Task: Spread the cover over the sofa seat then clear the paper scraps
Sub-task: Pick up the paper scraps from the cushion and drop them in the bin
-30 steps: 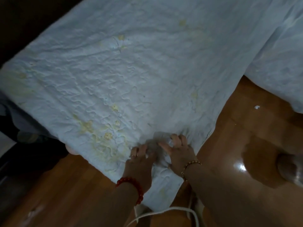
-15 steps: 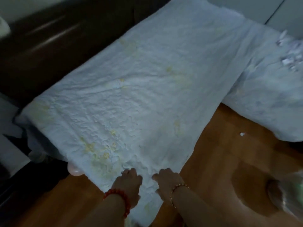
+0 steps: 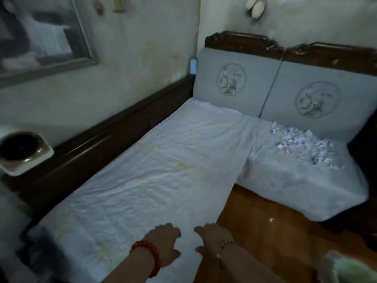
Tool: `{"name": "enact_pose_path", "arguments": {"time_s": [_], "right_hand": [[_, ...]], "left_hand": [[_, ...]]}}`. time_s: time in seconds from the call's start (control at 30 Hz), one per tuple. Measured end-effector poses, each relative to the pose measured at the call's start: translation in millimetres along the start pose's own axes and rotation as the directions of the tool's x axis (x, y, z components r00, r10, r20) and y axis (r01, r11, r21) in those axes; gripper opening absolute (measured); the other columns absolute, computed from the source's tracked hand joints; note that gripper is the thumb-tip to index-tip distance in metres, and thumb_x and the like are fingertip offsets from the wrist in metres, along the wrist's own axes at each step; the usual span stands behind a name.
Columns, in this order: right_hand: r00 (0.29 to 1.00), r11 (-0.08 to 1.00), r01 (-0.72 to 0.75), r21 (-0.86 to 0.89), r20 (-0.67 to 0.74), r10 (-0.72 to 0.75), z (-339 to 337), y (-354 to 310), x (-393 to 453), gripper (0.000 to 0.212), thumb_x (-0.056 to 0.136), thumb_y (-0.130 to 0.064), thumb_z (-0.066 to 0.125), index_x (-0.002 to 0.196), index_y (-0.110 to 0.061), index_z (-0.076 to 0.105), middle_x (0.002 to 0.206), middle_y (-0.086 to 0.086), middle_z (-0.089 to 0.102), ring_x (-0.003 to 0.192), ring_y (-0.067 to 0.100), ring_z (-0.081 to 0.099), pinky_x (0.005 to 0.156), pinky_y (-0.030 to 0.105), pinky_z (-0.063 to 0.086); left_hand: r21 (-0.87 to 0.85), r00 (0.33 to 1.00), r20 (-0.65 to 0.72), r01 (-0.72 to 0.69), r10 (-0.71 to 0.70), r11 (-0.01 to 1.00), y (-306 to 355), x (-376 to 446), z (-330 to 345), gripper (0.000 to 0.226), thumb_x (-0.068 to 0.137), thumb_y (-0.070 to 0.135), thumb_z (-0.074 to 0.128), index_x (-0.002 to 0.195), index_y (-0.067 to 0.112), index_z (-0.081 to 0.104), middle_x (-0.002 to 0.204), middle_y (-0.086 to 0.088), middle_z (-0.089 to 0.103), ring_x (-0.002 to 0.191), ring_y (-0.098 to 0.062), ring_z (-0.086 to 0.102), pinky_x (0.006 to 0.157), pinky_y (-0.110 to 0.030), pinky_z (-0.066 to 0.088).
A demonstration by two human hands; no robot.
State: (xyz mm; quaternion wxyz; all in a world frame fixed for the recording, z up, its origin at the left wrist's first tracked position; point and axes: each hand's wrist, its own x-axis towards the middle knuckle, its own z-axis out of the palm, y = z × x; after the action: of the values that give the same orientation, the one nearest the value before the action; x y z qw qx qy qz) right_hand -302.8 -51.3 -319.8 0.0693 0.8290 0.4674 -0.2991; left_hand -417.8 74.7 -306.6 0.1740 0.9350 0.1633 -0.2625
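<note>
A pale blue wrinkled cover [image 3: 155, 172] lies spread along the long sofa seat, from the near end up to the grey back cushions. My left hand [image 3: 165, 244], with a red bead bracelet, rests flat on the cover's near edge, fingers apart. My right hand [image 3: 212, 240], with a thin bracelet, lies beside it on the same edge, also flat. A pile of small white and purple paper scraps [image 3: 302, 146] sits on the right seat section [image 3: 295, 186]. One scrap [image 3: 271, 219] lies on the wooden floor.
Two grey embroidered back cushions [image 3: 234, 82] stand against a dark carved frame. A dark wooden rail [image 3: 114, 135] runs along the left wall. A beige device with a dark round top [image 3: 22, 152] sits at the left. Orange wooden floor [image 3: 275, 242] lies on the right.
The view has lifted from the cover's near end to the whole sofa. Both hands have let go of the bunched edge and now lie flat on it.
</note>
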Motion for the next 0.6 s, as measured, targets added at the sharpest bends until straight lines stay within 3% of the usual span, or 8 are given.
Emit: {"name": "enact_pose_path", "arguments": {"time_s": [0.37,0.6], "right_hand": [[0.954,0.987,-0.132,0.088,-0.258,0.151,-89.5,108.7,-69.6,0.059,0.092,-0.04,0.048,0.143,-0.02,0.026,0.141,0.013,0.039,0.13,0.031,0.035,0.106,0.041,0.036],[0.957,0.984,-0.165,0.069,-0.232,0.177,-105.4,164.7,-75.4,0.061,0.09,-0.039,0.052,0.143,-0.02,0.026,0.144,0.014,0.037,0.13,0.032,0.035,0.106,0.043,0.034]], "left_hand": [[0.097,0.987,-0.151,-0.044,0.059,0.994,93.0,16.6,-91.9,0.058,0.091,0.045,0.05,0.141,0.024,0.031,0.144,-0.001,0.034,0.131,-0.02,0.037,0.109,-0.034,0.031],[0.117,0.98,-0.178,-0.072,0.093,0.991,155.5,49.2,-112.8,0.058,0.09,0.046,0.05,0.141,0.024,0.032,0.143,0.0,0.034,0.129,-0.019,0.038,0.106,-0.035,0.035]]}}
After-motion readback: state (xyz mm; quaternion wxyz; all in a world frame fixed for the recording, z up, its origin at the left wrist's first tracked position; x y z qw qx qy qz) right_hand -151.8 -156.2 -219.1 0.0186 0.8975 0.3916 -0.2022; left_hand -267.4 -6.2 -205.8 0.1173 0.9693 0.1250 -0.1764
